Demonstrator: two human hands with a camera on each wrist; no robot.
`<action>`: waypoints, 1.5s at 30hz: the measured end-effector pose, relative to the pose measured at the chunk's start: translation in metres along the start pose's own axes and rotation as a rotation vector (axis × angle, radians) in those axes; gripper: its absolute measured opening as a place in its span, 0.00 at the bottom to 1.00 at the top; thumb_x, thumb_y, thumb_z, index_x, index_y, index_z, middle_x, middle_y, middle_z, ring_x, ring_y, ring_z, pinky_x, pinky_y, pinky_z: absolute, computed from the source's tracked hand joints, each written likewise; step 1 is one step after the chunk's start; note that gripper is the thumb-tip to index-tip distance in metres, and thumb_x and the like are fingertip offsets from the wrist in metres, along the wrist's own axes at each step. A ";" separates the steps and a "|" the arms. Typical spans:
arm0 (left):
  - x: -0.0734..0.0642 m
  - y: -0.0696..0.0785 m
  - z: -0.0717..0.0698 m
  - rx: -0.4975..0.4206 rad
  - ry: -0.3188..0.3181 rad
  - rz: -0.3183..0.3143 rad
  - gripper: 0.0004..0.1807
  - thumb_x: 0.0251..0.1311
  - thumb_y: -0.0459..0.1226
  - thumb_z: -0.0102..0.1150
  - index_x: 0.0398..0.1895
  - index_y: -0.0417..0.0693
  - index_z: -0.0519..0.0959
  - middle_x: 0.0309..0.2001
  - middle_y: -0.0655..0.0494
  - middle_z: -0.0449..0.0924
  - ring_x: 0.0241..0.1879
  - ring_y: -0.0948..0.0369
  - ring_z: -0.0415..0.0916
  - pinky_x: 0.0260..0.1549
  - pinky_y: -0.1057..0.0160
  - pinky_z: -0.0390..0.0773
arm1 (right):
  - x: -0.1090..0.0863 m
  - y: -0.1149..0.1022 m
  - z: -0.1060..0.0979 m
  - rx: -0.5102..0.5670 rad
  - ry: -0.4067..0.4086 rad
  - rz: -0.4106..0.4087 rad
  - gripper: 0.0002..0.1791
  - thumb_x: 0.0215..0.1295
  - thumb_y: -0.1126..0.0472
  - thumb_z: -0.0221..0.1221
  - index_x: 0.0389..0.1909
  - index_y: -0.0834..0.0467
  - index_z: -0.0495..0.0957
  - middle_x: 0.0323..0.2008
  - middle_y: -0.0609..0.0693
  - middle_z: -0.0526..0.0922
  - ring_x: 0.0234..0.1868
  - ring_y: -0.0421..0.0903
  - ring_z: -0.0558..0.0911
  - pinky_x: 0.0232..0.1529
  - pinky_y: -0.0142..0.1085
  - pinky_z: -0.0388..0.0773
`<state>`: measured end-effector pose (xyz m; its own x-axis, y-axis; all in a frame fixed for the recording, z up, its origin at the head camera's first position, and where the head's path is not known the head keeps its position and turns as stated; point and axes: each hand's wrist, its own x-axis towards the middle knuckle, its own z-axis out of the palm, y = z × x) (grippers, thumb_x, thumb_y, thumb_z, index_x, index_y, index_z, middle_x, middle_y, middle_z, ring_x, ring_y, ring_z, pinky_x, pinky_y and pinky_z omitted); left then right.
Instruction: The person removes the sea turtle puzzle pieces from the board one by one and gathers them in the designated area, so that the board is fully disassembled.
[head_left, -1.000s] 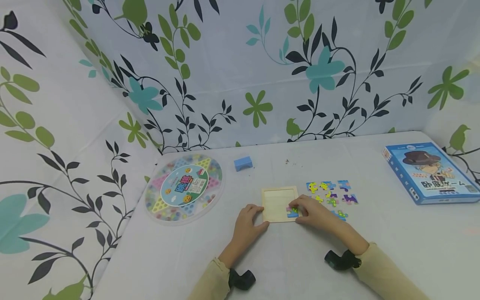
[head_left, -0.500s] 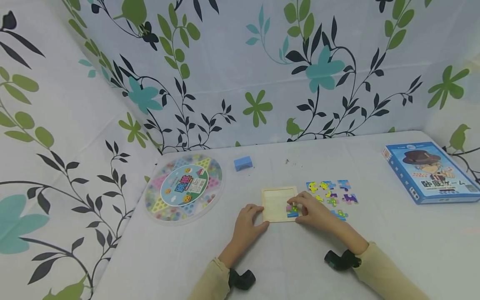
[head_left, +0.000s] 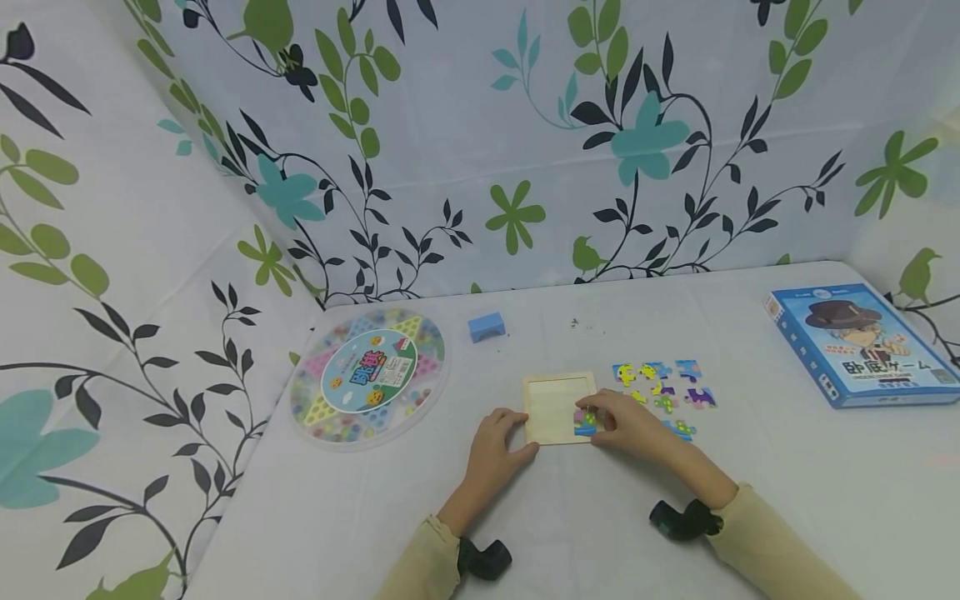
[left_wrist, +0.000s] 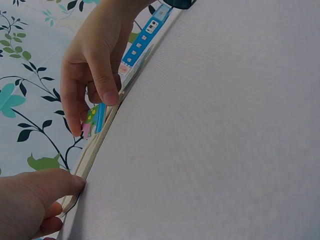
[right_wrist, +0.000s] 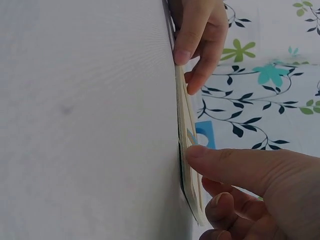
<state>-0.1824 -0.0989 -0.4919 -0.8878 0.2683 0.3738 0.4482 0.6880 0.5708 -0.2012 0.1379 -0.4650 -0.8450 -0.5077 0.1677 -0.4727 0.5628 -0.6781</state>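
A square wooden puzzle tray (head_left: 558, 378) lies flat on the white-covered table. My left hand (head_left: 497, 446) grips its near left corner, thumb at the front edge and fingers along the left side. Colourful jigsaw pieces (head_left: 585, 430) sit inside the tray's near right corner. My right hand (head_left: 636, 427) reaches over the tray's right side; its index fingertip touches those pieces while the thumb rests on the front rim. In the left wrist view the pieces (left_wrist: 94, 122) stand out green, pink and blue beneath the right fingers. The right wrist view shows my right thumb (right_wrist: 210, 157) against the tray edge.
Several loose jigsaw pieces (head_left: 663, 405) lie right of the tray, partly behind my right hand. A blue block (head_left: 487, 326) stands farther back. At the left is a round clear game case (head_left: 367, 375), at the right a blue game box (head_left: 862, 346). Leaf-patterned cloth hangs behind.
The right index finger has shifted slightly over the pieces in the corner, up half a second ago and back down now. My left hand and the tray keep their places.
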 end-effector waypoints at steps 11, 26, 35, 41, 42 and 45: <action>0.001 -0.001 0.001 -0.006 0.006 0.006 0.19 0.45 0.38 0.66 0.42 0.41 0.78 0.40 0.53 0.73 0.40 0.56 0.69 0.40 0.59 0.69 | -0.003 0.003 -0.007 -0.044 0.017 0.051 0.23 0.47 0.67 0.64 0.48 0.60 0.76 0.35 0.45 0.76 0.22 0.38 0.66 0.21 0.31 0.66; -0.001 0.000 0.001 -0.002 -0.002 -0.009 0.19 0.45 0.38 0.66 0.42 0.41 0.78 0.41 0.53 0.73 0.41 0.55 0.69 0.41 0.58 0.69 | -0.033 0.003 -0.043 -0.045 0.101 0.097 0.18 0.50 0.61 0.65 0.45 0.53 0.80 0.27 0.42 0.76 0.22 0.40 0.67 0.17 0.29 0.64; -0.001 -0.003 0.000 -0.002 -0.008 -0.019 0.20 0.45 0.39 0.66 0.42 0.41 0.78 0.41 0.53 0.73 0.41 0.55 0.69 0.41 0.58 0.68 | -0.065 0.024 -0.068 -0.099 0.162 0.200 0.19 0.52 0.57 0.64 0.46 0.56 0.79 0.20 0.44 0.68 0.22 0.41 0.65 0.19 0.30 0.62; -0.002 -0.003 0.000 -0.005 -0.008 -0.014 0.20 0.45 0.39 0.66 0.42 0.41 0.78 0.40 0.53 0.73 0.41 0.56 0.69 0.41 0.58 0.69 | -0.085 0.039 -0.078 -0.077 0.156 0.231 0.21 0.53 0.56 0.63 0.48 0.57 0.77 0.25 0.45 0.73 0.22 0.40 0.66 0.20 0.31 0.63; -0.002 -0.004 0.000 -0.005 -0.006 -0.011 0.20 0.44 0.39 0.67 0.42 0.41 0.78 0.40 0.53 0.73 0.41 0.56 0.69 0.41 0.58 0.69 | -0.088 0.041 -0.080 -0.077 0.153 0.237 0.21 0.53 0.56 0.63 0.49 0.58 0.77 0.25 0.46 0.73 0.22 0.40 0.67 0.20 0.31 0.64; -0.002 -0.004 0.001 -0.002 0.001 -0.005 0.20 0.45 0.39 0.66 0.42 0.41 0.78 0.40 0.53 0.73 0.41 0.56 0.69 0.40 0.59 0.69 | -0.095 0.047 -0.087 -0.087 0.147 0.256 0.22 0.53 0.55 0.63 0.49 0.58 0.76 0.27 0.46 0.75 0.22 0.40 0.67 0.20 0.31 0.64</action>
<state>-0.1823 -0.1011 -0.4955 -0.8899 0.2644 0.3716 0.4441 0.6877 0.5743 -0.1648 0.2689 -0.4507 -0.9634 -0.2466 0.1053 -0.2545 0.7170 -0.6489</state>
